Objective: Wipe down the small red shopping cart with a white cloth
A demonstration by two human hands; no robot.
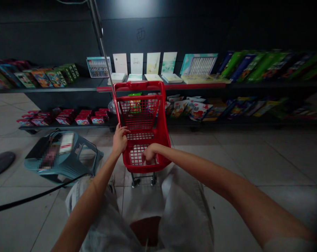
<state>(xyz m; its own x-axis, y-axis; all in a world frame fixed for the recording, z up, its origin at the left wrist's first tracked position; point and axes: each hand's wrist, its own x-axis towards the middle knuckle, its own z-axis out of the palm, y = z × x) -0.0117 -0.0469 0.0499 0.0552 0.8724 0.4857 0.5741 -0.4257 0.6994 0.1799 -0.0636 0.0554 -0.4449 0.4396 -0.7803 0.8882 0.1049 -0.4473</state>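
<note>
A small red shopping cart (158, 133) stands on the tiled floor just in front of my knees. My left hand (119, 140) grips the cart's left rim, fingers curled over its edge. My right hand (149, 154) reaches down inside the basket near its front wall, fingers bent; what they hold, if anything, is hidden. A green packet (134, 104) shows through the cart's far mesh wall.
Low dark shelves run across the back with boxed sets (44, 77), cards (136, 63) and snack packets (197, 109). A teal plastic stool (64, 155) stands left of the cart, a black cable (29, 198) trails across the floor, and a metal pole (100, 38) rises behind.
</note>
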